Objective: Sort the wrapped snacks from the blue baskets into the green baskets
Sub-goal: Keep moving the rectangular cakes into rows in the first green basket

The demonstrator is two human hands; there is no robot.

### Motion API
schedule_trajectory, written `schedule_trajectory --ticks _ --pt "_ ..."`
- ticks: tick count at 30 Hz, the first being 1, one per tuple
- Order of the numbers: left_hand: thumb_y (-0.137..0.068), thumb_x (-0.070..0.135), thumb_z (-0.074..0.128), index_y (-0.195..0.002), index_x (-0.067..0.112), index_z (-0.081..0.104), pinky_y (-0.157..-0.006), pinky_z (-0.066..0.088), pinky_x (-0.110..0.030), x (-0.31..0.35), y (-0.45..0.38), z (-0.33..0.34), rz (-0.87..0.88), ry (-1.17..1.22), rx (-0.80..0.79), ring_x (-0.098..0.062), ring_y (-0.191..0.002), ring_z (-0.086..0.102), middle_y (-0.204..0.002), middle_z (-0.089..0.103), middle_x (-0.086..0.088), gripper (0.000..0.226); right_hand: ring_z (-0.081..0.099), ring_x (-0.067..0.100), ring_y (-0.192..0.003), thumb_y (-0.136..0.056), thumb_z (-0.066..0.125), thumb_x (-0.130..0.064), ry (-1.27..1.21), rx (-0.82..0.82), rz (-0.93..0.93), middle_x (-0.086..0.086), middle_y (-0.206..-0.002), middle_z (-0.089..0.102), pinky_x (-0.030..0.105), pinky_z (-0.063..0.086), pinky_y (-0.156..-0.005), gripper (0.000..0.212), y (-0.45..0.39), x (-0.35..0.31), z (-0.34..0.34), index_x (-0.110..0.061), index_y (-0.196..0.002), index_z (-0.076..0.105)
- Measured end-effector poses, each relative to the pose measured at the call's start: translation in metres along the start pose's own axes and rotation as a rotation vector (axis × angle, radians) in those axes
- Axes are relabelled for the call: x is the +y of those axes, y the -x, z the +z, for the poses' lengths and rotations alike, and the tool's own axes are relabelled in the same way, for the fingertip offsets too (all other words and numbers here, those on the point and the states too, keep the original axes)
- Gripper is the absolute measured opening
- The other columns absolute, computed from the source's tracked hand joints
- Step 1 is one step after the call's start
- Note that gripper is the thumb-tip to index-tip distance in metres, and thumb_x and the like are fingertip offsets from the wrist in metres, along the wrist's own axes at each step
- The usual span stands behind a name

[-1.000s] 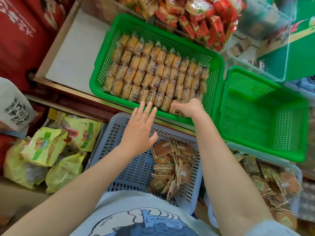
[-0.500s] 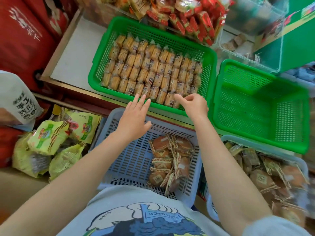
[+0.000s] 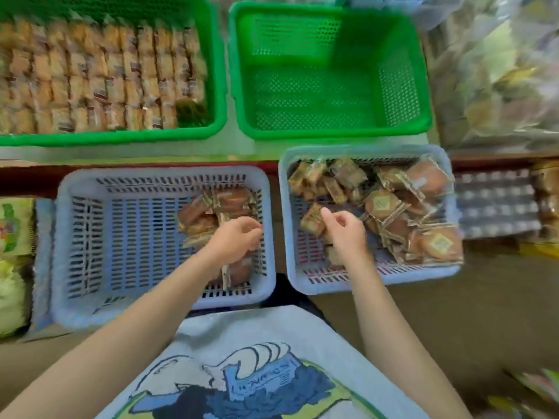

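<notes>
Both hands are down in the blue baskets — left hand (image 3: pixel 234 237) curls over snacks in the left blue basket (image 3: pixel 90 237), right hand (image 3: pixel 344 232) pinches a small packet (image 3: pixel 311 220) in the right blue basket (image 3: pixel 447 269). Left green basket (image 3: pixel 121 137) looks nearly full, right green basket (image 3: pixel 332 130) bare — plenty left. Packet's long axis runs roughly away from the person, tilted

The person wears a light grey T-shirt (image 3: pixel 266 334) printed with a blue-and-white graphic (image 3: pixel 242 385); both forearms bare.
</notes>
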State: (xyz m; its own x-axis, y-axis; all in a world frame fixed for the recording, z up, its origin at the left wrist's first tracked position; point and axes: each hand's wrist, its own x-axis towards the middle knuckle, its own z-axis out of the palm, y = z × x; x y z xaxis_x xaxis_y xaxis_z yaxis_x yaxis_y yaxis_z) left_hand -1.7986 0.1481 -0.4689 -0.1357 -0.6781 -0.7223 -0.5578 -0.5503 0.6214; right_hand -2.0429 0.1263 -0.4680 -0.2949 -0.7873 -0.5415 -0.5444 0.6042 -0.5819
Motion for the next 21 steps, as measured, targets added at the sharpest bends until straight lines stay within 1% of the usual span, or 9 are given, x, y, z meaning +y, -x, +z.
schedule_trajectory --ticks 3,4,6,8,12,15,17,19,21 --pt "-0.099 0.043 0.053 -0.135 0.022 0.052 -0.074 0.056 -0.031 0.008 -0.011 0.054 -0.08 0.051 -0.001 -0.011 -0.086 0.069 -0.115 0.066 0.003 0.041 0.058 0.027 -0.104 -0.095 0.064 -0.034 0.166 0.06 0.032 0.006 -0.111 0.057 0.036 0.046 -0.084 0.022 -0.013 0.055 -0.015 -0.013 -0.101 0.064" --pt "-0.098 0.044 0.055 -0.136 0.021 0.05 -0.076 0.057 -0.034 0.011 -0.013 0.068 -0.108 0.09 0.007 -0.012 -0.086 0.07 -0.115 0.065 0.001 0.045 0.054 0.028 -0.113 -0.095 0.064 -0.033 0.243 0.055 0.048 0.007 -0.123 0.051 0.039 0.047 -0.092 0.026 -0.017 0.068 -0.02 -0.015 -0.113 0.062" --pt "-0.096 0.043 0.06 -0.134 0.017 0.052 -0.081 0.058 -0.039 0.014 -0.016 0.09 -0.148 0.182 0.047 -0.015 -0.084 0.07 -0.114 0.064 -0.002 0.046 0.045 0.029 -0.13 -0.096 0.063 -0.035 0.357 0.0 0.085 0.009 -0.145 0.041 0.045 0.044 -0.104 0.049 -0.025 0.09 -0.025 -0.017 -0.139 0.051" --pt "-0.097 0.038 0.061 -0.124 0.014 0.057 -0.082 0.059 -0.042 0.013 -0.018 0.104 -0.168 0.216 0.124 -0.017 -0.079 0.067 -0.104 0.064 -0.002 0.037 0.037 0.031 -0.139 -0.097 0.061 -0.036 0.397 -0.081 0.119 0.01 -0.155 0.031 0.047 0.038 -0.111 0.065 -0.033 0.104 -0.031 -0.018 -0.153 0.035" --pt "-0.097 0.033 0.062 -0.107 0.014 0.059 -0.064 0.057 -0.032 0.009 -0.019 0.115 -0.171 0.291 0.215 -0.015 -0.067 0.059 -0.096 0.06 -0.004 0.023 0.033 0.035 -0.14 -0.097 0.062 -0.035 0.494 -0.148 0.131 0.013 -0.154 0.031 0.051 0.035 -0.111 0.069 -0.048 0.115 -0.038 -0.023 -0.155 0.027" --pt "-0.096 0.033 0.063 -0.111 0.013 0.06 -0.071 0.057 -0.036 0.009 -0.018 0.118 -0.194 0.34 0.235 -0.018 -0.075 0.061 -0.105 0.062 -0.006 0.025 0.038 0.036 -0.137 -0.093 0.069 -0.035 0.481 -0.159 0.136 0.013 -0.149 0.037 0.054 0.037 -0.109 0.069 -0.062 0.118 -0.046 -0.026 -0.151 0.033" --pt "-0.094 0.035 0.066 -0.118 0.015 0.058 -0.077 0.057 -0.039 0.011 -0.019 0.12 -0.22 0.346 0.264 -0.02 -0.09 0.063 -0.115 0.062 -0.006 0.032 0.047 0.035 -0.129 -0.089 0.075 -0.034 0.391 -0.215 0.159 0.01 -0.145 0.045 0.049 0.045 -0.101 0.07 -0.069 0.116 -0.054 -0.025 -0.148 0.037" --pt "-0.09 0.035 0.07 -0.127 0.019 0.052 -0.079 0.053 -0.036 0.018 -0.017 0.121 -0.243 0.288 0.392 -0.019 -0.1 0.059 -0.12 0.055 -0.002 0.044 0.054 0.028 -0.116 -0.09 0.073 -0.033 0.321 -0.276 0.14 0.005 -0.134 0.053 0.038 0.046 -0.086 0.064 -0.07 0.109 -0.067 -0.02 -0.144 0.042" --pt "-0.087 0.031 0.072 -0.122 0.02 0.053 -0.079 0.051 -0.036 0.03 -0.012 0.122 -0.172 0.243 0.581 -0.018 -0.095 0.057 -0.112 0.054 -0.003 0.041 0.054 0.02 -0.102 -0.093 0.067 -0.038 0.163 -0.28 0.147 0.002 -0.125 0.054 0.037 0.043 -0.081 0.051 -0.066 0.097 -0.08 -0.016 -0.134 0.046"
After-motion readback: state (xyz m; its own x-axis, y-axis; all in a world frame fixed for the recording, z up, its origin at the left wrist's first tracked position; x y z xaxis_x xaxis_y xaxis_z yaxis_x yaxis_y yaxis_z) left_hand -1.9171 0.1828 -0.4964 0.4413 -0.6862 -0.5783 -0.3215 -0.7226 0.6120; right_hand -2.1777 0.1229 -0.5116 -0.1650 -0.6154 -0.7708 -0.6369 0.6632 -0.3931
